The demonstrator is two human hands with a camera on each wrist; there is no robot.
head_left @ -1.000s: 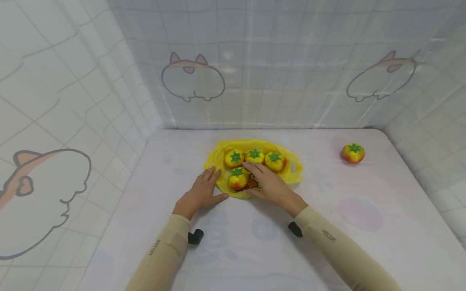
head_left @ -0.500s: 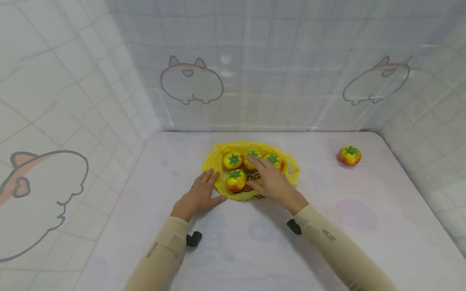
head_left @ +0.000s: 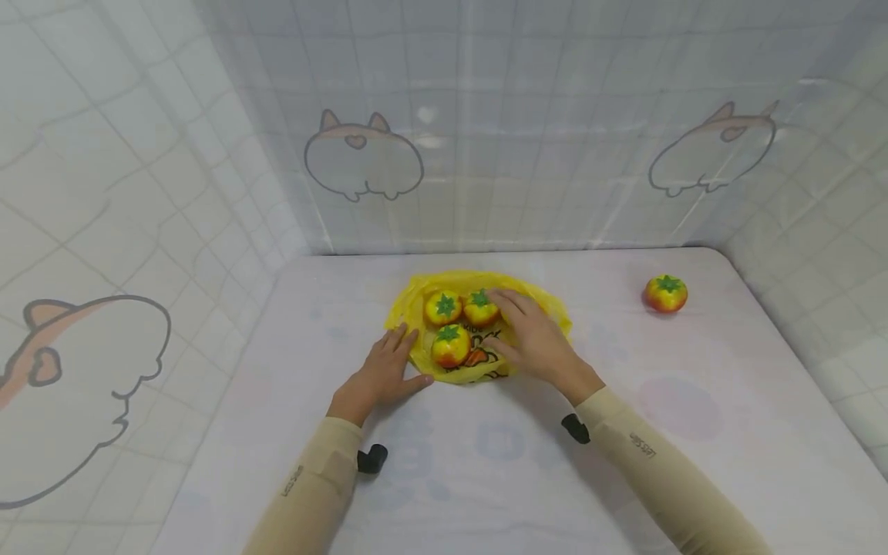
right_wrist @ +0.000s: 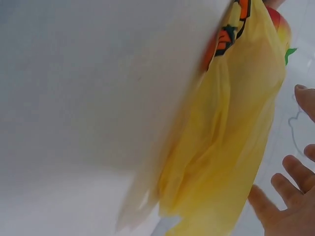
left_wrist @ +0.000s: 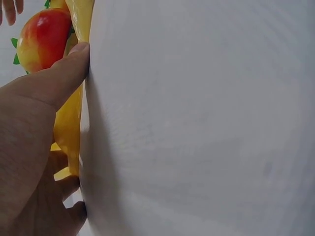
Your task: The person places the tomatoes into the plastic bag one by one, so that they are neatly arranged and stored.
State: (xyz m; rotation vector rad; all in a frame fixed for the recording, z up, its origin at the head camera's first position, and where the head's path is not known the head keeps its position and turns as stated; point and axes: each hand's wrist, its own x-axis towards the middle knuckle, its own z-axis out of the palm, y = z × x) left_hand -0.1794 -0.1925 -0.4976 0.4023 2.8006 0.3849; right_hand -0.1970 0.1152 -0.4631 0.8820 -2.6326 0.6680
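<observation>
A yellow plastic bag (head_left: 458,279) with dark print lies spread out in the head view. On it sit a front toy tomato (head_left: 452,348), a left rear toy tomato (head_left: 442,309) and a middle rear toy tomato (head_left: 477,311), all yellow-red with green star leaves. My left hand (head_left: 381,371) rests at the bag's left edge, fingers spread; its thumb (left_wrist: 64,73) touches the plastic in the left wrist view. Over the bag's right part my right hand (head_left: 539,339) covers the area behind it. Its fingers (right_wrist: 290,189) are spread apart in the right wrist view.
Away to the right, another toy tomato (head_left: 666,294) stands on the white-covered table (head_left: 624,478). Pale tiled sheets with cartoon animals form a back wall (head_left: 527,154) and side walls around the table.
My right hand has moved slightly right. The right rear tomato, visible half a second ago, is now out of sight behind it, and the middle rear tomato shows more fully. The left hand stays put.
</observation>
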